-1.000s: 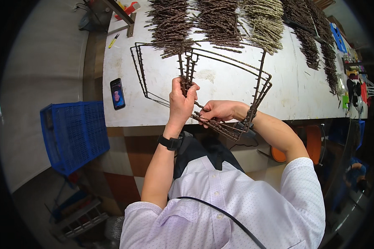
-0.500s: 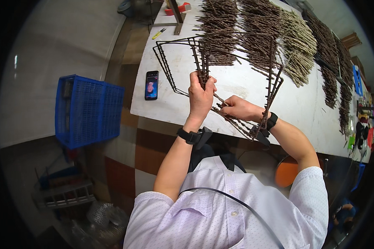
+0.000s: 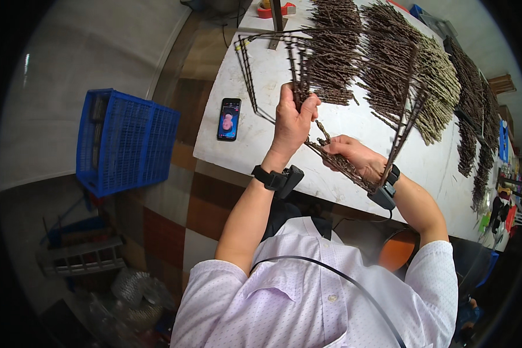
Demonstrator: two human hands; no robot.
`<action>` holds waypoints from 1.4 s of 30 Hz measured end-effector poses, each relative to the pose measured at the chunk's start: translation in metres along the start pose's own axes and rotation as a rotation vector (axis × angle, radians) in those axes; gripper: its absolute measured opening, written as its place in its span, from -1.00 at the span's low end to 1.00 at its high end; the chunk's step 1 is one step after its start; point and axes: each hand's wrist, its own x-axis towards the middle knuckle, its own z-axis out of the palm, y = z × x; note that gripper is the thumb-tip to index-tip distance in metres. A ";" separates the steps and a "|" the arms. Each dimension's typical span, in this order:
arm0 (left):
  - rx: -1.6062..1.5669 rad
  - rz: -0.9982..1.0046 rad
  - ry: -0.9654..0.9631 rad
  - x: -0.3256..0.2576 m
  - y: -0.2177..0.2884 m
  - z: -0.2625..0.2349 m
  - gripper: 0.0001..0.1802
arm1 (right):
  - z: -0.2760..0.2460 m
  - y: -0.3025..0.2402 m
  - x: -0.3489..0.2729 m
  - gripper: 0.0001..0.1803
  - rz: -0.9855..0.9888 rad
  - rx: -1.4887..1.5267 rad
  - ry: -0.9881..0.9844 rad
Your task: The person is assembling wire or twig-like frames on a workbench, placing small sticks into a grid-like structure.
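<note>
Shirt (image 3: 307, 290), one: white, with a black cable (image 3: 342, 281) across it. Black straps, one per wrist. Right hand (image 3: 355, 158), thumb and fingers pinched on a brown twig (image 3: 323, 131) at the near side of the frame; cannot tell whether they also grip the rail. Left hand (image 3: 294, 120), fingers closed around the frame's middle bars. Frame (image 3: 298, 66), one: dark wire, notched bars, held up over the near part of the table (image 3: 256, 142), tilted. Phone (image 3: 229, 119), one: on the table, left of the left hand, screen lit. Crate (image 3: 130, 142), one: blue, left of the table. Beyond the hands, bundles: dark twigs (image 3: 334, 55), pale twigs (image 3: 438, 90). Farther: red tape dispenser (image 3: 281, 10), beside a metal post (image 3: 276, 26).
</note>
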 end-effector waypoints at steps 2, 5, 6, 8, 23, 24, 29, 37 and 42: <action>-0.094 0.024 -0.064 0.005 0.007 0.002 -0.82 | 0.003 0.005 -0.001 -0.78 -0.006 0.175 -0.075; -0.091 0.063 -0.092 0.013 0.010 0.003 -0.84 | -0.003 0.017 0.009 -0.78 -0.018 0.564 -0.289; -0.125 0.075 -0.053 0.016 0.012 0.002 -0.85 | -0.004 0.020 0.010 -0.78 -0.081 0.651 -0.263; -0.134 0.062 0.044 0.021 0.011 -0.006 -0.87 | -0.002 0.011 0.007 -0.78 -0.120 0.820 -0.051; 0.608 -0.126 0.427 0.007 -0.008 -0.125 -0.80 | -0.188 0.000 0.187 -0.78 -0.305 1.371 0.679; 0.698 -0.089 0.399 0.000 -0.023 -0.137 -0.79 | -0.182 -0.027 0.192 -0.76 -0.342 1.354 0.660; 0.728 -0.132 0.256 -0.006 -0.048 -0.109 -0.77 | -0.194 -0.054 0.179 -0.67 -0.298 1.011 0.843; 0.641 -0.214 0.013 -0.035 -0.076 0.006 -0.58 | -0.098 0.105 -0.028 -0.37 -0.393 0.564 0.266; 0.695 -0.159 -0.381 -0.081 -0.046 0.138 -0.53 | -0.043 0.191 -0.181 -0.38 -0.453 0.767 0.443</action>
